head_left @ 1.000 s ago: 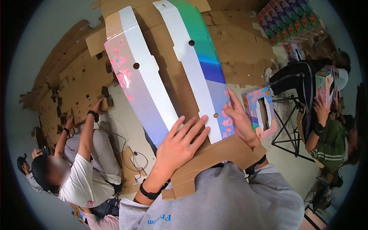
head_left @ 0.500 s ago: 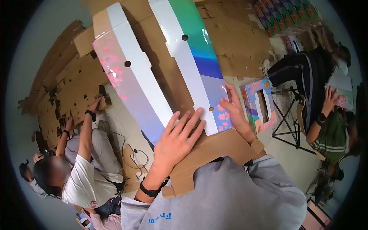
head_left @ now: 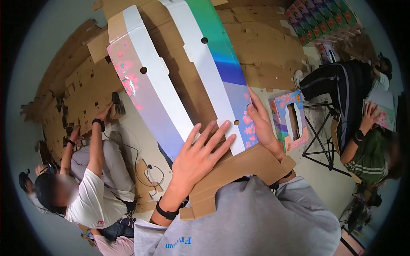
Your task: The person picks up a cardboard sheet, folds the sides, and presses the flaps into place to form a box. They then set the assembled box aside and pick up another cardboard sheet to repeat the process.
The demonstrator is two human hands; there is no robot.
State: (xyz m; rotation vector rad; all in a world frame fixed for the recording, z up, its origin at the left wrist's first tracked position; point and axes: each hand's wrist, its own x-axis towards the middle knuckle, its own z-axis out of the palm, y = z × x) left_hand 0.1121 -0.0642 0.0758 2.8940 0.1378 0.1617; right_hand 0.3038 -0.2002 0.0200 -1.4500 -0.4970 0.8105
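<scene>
A large partly folded carton (head_left: 232,72) lies before my chest, brown inside, with white flaps and printed green, blue and lilac panels with pink flowers. My left hand (head_left: 203,149) rests on its near end, fingers spread over the white flap and the brown inside. At the right edge my right hand (head_left: 262,123) grips the printed side panel, with the thumb on top and the other fingers hidden behind. A brown end flap with a curved cutout sticks out toward my shirt, below both hands.
On the left a co-worker (head_left: 96,187) reaches to brown cardboard sheets (head_left: 81,98). A finished-looking printed box (head_left: 288,121) stands right of my hand, near a folding stool (head_left: 320,136). Another person (head_left: 363,149) sits at the right; stacked printed boxes (head_left: 320,21) are behind.
The carton has shifted slightly in view, and my right hand has its thumb a little higher along the panel. My left hand has slid marginally to the right.
</scene>
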